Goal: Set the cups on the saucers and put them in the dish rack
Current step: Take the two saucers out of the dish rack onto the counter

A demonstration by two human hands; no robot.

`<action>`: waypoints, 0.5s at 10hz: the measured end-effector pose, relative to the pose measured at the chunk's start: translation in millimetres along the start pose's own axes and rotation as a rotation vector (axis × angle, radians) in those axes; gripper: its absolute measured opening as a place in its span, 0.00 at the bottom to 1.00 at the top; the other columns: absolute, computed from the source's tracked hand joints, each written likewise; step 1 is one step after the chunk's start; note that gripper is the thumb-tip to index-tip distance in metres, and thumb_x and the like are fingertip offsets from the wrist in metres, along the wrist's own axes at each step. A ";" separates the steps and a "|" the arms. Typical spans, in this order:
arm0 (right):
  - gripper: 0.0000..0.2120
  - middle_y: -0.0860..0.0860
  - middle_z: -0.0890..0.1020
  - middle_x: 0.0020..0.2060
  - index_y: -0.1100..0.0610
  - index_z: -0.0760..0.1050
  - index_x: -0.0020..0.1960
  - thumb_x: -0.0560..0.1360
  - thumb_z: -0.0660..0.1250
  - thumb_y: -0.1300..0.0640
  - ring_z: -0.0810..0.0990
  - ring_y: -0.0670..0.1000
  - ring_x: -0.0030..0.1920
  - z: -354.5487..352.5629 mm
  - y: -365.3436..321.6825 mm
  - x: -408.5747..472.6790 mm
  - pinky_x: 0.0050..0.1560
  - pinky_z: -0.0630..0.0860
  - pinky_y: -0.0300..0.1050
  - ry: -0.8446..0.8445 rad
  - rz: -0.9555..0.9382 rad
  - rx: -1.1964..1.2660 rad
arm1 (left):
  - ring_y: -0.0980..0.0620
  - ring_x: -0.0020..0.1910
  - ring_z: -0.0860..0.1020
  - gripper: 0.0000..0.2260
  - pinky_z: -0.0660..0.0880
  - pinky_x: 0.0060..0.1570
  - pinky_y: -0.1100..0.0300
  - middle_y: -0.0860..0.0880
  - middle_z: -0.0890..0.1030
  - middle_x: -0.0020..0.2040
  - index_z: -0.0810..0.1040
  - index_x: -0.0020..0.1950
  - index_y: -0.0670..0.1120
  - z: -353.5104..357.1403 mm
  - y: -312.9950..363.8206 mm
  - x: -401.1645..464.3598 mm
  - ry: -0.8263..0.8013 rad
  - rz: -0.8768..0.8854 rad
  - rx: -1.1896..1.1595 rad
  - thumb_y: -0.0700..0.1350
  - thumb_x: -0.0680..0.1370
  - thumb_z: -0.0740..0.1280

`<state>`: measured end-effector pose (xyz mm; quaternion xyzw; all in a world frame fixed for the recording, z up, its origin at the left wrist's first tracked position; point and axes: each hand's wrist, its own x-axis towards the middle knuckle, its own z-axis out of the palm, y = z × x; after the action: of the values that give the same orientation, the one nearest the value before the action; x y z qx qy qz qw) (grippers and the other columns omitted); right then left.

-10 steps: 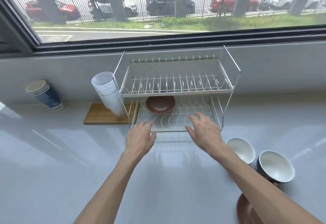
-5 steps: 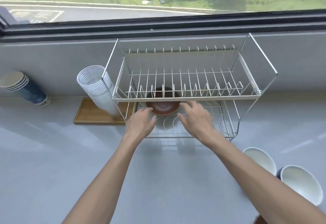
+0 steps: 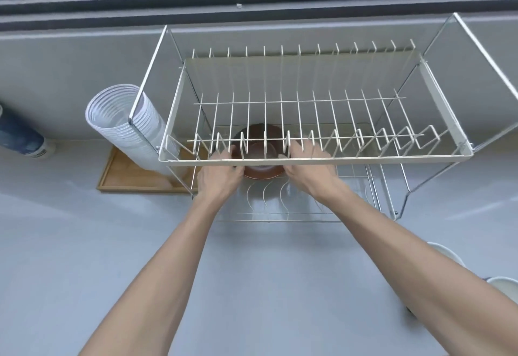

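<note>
Reaching under the top shelf of the rack (image 3: 308, 159), both hands are seen at the lower tier. The left hand (image 3: 217, 180) is placed at the left edge of the brown saucer (image 3: 259, 151), the right hand (image 3: 309, 169) at its right edge; the fingers are partly hidden by the shelf wires, so whether the saucer is actually gripped cannot be told. The hands are held apart, one on each side of the saucer. The saucer is located on the lower tier, toward the left half (seen through the upper grid). Two white cups (image 3: 445, 252) are cut off at the lower right edge, on the counter (image 3: 84, 243), well apart from the rack. A stack of white plastic cups (image 3: 123, 120) is seen leaning at the rack's left end, over a wooden tray (image 3: 126, 179). A blue paper-cup stack (image 3: 19, 134) lies at the far left.
</note>
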<state>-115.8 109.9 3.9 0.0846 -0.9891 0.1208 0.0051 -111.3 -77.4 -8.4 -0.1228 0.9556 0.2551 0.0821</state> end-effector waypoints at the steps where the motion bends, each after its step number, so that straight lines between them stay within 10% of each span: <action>1: 0.28 0.61 0.68 0.71 0.60 0.65 0.73 0.81 0.54 0.42 0.67 0.61 0.71 13.0 11.7 10.0 0.70 0.63 0.56 -0.398 0.209 0.329 | 0.33 0.58 0.79 0.20 0.77 0.58 0.43 0.37 0.82 0.58 0.77 0.62 0.42 4.7 1.5 7.9 0.018 -0.063 -0.102 0.56 0.81 0.60; 3: 0.40 0.53 0.69 0.73 0.54 0.64 0.74 0.72 0.55 0.28 0.67 0.55 0.71 50.3 33.0 25.4 0.68 0.65 0.49 -0.550 0.509 0.547 | 0.33 0.53 0.80 0.17 0.76 0.53 0.45 0.33 0.82 0.51 0.77 0.56 0.36 7.0 13.1 14.9 0.057 -0.079 -0.132 0.50 0.82 0.62; 4: 0.26 0.45 0.76 0.44 0.55 0.71 0.66 0.75 0.64 0.40 0.73 0.50 0.47 56.8 27.4 34.8 0.49 0.68 0.40 -0.205 0.363 0.578 | 0.40 0.46 0.78 0.14 0.75 0.49 0.47 0.34 0.79 0.47 0.75 0.52 0.36 7.8 11.4 17.9 -0.030 -0.124 -0.450 0.49 0.81 0.65; 5: 0.16 0.50 0.77 0.38 0.62 0.73 0.56 0.77 0.64 0.50 0.71 0.53 0.52 44.6 12.1 39.0 0.35 0.62 0.50 0.009 0.237 0.543 | 0.46 0.45 0.70 0.06 0.69 0.46 0.50 0.41 0.72 0.44 0.70 0.48 0.43 9.9 10.2 18.9 -0.078 -0.165 -0.708 0.43 0.80 0.65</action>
<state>-155.8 104.2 -41.1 -0.0339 -0.9234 0.3813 -0.0273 -131.2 -67.5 -16.3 -0.2106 0.7909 0.5673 0.0914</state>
